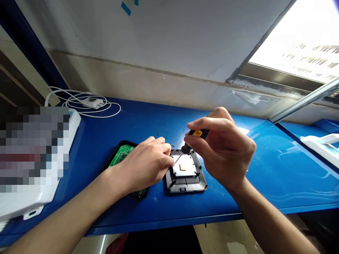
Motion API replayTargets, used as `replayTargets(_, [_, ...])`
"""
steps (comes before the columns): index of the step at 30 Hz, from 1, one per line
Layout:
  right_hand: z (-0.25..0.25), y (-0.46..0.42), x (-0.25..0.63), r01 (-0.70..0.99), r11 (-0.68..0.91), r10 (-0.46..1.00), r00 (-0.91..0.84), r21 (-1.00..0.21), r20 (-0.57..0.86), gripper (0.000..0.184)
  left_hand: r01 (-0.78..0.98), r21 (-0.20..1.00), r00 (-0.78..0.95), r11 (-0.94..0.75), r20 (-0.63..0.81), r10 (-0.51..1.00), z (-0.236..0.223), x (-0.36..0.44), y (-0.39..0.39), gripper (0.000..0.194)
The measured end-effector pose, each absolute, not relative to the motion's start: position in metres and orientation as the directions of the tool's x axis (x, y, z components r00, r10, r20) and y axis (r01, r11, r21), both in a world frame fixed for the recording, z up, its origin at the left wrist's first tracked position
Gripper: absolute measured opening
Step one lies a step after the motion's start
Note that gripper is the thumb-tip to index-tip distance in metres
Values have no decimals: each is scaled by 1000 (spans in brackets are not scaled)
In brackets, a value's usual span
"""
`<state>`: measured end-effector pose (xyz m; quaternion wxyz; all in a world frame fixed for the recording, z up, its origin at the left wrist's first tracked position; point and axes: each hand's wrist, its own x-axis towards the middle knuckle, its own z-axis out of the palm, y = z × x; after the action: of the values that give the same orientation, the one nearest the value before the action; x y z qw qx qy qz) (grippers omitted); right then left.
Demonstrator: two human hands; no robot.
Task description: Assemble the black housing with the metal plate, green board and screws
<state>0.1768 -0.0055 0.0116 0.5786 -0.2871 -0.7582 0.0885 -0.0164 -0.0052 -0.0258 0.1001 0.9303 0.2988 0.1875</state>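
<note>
Screwdriver (198,133), one, is clasped by right hand (226,151). Left hand (148,158) overlaps one black cover (188,186), grasp unclear. Two tiny screws (173,145) lie near.

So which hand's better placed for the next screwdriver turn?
Probably the right hand: it grips the yellow-and-black screwdriver, shaft angled down toward the white plate. The left hand sits by its lower end, fingers curled.

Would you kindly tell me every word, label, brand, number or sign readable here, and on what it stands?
No text can be read.
Green circuit board: pale printed marks, too small to read.
White power adapter: any label too small to read.
White device at left: its front is pixelated, unreadable.
Screwdriver: no lettering can be made out.
</note>
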Motion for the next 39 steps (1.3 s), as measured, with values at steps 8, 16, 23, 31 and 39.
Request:
replayTargets(8, [13, -12, 181, 261, 809, 584, -244, -527, 774, 33, 522, 315, 745, -792, 285, 604, -27, -18, -6, 25])
replayTargets(16, [18, -11, 185, 358, 843, 493, -216, -402, 843, 24, 501, 300, 754, -812, 309, 579, -27, -18, -5, 26])
replayTargets(23, [21, -17, 187, 294, 825, 562, -322, -483, 762, 38, 510, 314, 748, -801, 297, 593, -26, -17, -5, 27])
replayTargets(31, [24, -13, 187, 366, 822, 539, -254, -437, 803, 23, 484, 304, 750, -821, 338, 568, -25, -17, -5, 28])
replayTargets(39, [26, -16, 193, 187, 833, 544, -449, -521, 709, 44, 490, 316, 755, -812, 311, 577, -24, -17, -6, 25])
